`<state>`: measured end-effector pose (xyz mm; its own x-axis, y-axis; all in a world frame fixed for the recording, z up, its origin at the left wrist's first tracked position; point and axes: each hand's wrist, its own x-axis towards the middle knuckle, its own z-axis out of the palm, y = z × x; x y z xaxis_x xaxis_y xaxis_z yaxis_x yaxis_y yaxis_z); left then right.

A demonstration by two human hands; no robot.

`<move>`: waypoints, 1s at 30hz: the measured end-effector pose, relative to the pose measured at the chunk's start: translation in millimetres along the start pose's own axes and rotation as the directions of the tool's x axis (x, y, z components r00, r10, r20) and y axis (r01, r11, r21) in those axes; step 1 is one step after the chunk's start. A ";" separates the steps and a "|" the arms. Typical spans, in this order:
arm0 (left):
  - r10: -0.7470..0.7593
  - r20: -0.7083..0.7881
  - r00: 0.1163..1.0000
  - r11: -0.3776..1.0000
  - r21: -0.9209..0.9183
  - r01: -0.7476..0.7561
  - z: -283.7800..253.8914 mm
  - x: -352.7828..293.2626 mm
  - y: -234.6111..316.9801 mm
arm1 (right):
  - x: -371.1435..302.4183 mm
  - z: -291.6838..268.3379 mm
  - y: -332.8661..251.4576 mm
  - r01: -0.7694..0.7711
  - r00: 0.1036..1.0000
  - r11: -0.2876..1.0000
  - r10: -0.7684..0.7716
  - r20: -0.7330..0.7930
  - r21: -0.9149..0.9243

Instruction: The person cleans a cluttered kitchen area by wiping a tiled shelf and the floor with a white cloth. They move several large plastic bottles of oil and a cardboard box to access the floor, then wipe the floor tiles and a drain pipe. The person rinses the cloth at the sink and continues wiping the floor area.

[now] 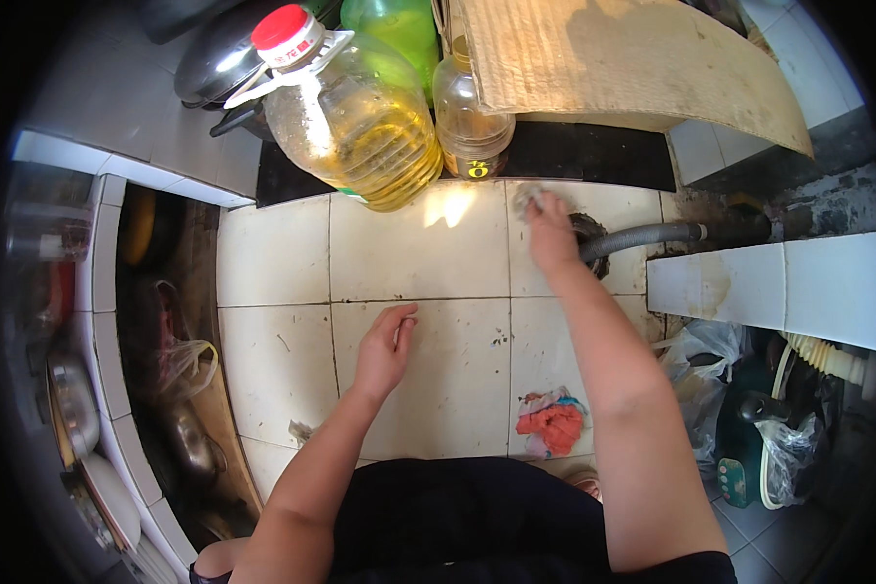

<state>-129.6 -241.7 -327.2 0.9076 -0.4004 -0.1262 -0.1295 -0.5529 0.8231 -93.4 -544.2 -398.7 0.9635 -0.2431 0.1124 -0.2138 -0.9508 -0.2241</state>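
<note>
My right hand (552, 234) reaches far forward over the dirty white tiles (409, 243). Its fingers are closed on a crumpled greyish cloth (526, 200), pressed to the tile; whether it is fabric or paper is hard to tell. Just right of that hand, a grey ribbed hose (642, 237) runs into a dark drain hole (588, 230). My left hand (384, 350) hovers over the middle tiles, fingers loosely bent, thumb apart, nothing in it. A red and blue rag (553, 426) lies crumpled on the tiles near my feet. Dark specks dot the tiles between my arms.
A large jug of yellow oil (360, 127), a clear bottle (472, 117) and a cardboard sheet (613, 58) stand along the far edge. At left is an open shelf with bags and a metal pot (193, 438). Plastic bags (696, 360) and a white tiled ledge (769, 287) flank the right.
</note>
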 end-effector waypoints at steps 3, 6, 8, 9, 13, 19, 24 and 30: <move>0.025 0.007 1.000 1.000 0.015 -0.025 5.5 -1.9 5.7 | -24.2 -7.1 -36.5 0.123 0.983 0.988 -0.135 0.124 0.095; 0.033 0.007 0.999 0.998 0.047 -0.034 5.7 -7.4 7.7 | -80.0 4.7 -72.6 0.131 0.975 0.935 -0.181 0.127 0.330; 0.047 0.007 0.999 0.996 0.071 -0.047 7.8 -10.3 5.1 | -119.0 4.1 -83.7 0.355 0.896 0.850 -0.428 0.116 0.390; 0.056 0.011 0.998 0.994 0.096 -0.057 8.4 -10.5 3.6 | -130.4 1.6 -85.6 0.360 0.883 0.816 -0.455 0.119 0.453; 0.036 0.008 0.999 0.997 0.069 -0.037 6.7 -5.5 1.1 | -123.6 -20.3 -81.9 -0.126 0.955 0.673 -0.118 0.274 0.729; -0.017 -0.029 0.999 1.000 -0.013 0.017 -2.6 -5.8 7.0 | -47.7 -47.2 -19.2 0.033 0.999 0.933 -0.017 -0.048 0.359; -0.037 -0.002 0.999 0.999 -0.040 0.037 -4.9 -12.3 5.8 | -31.1 -24.2 -15.4 -0.110 0.986 0.952 0.067 0.155 0.287; -0.051 0.022 0.998 0.998 -0.035 0.052 -2.5 -14.5 0.7 | -104.1 -5.6 -23.1 0.174 0.927 0.861 -0.307 0.216 0.477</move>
<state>-141.9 -234.5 -323.5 0.9041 -0.3876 -0.1799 -0.0686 -0.5472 0.8342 -189.7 -498.0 -399.9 0.9935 0.1081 -0.0358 0.0609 -0.7700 -0.6351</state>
